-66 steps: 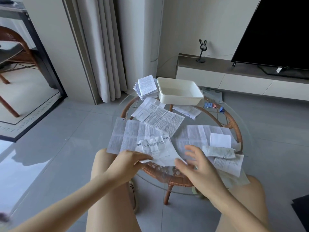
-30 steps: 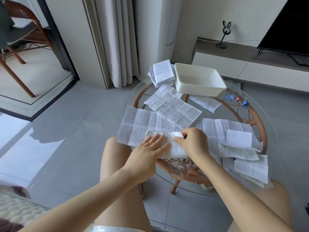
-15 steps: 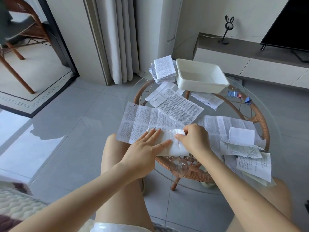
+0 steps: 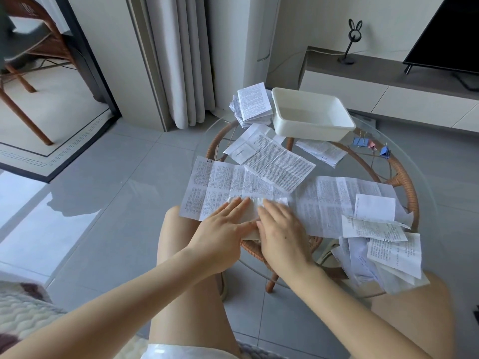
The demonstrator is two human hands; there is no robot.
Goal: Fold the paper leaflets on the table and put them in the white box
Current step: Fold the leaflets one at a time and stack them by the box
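A folded white leaflet (image 4: 269,203) lies at the near edge of the round glass table (image 4: 414,177). My left hand (image 4: 223,229) and my right hand (image 4: 280,229) both press flat on it with straight fingers, side by side. The hands hide most of it. Unfolded printed leaflets lie around it: a wide one (image 4: 215,185) at the left, one (image 4: 280,164) behind, another (image 4: 334,200) at the right. The white box (image 4: 311,115) stands at the far side of the table, and nothing shows inside it.
A stack of folded leaflets (image 4: 252,102) sits left of the box. A loose heap of leaflets (image 4: 383,234) overhangs the table's right edge. Binder clips (image 4: 370,146) lie right of the box. My knees are under the table's near rim. A TV stand (image 4: 388,84) runs behind.
My right hand, which pinched the leaflet's top edge, has flattened onto it next to the left hand. The leaflet went from loose and crumpled to folded and pressed down.
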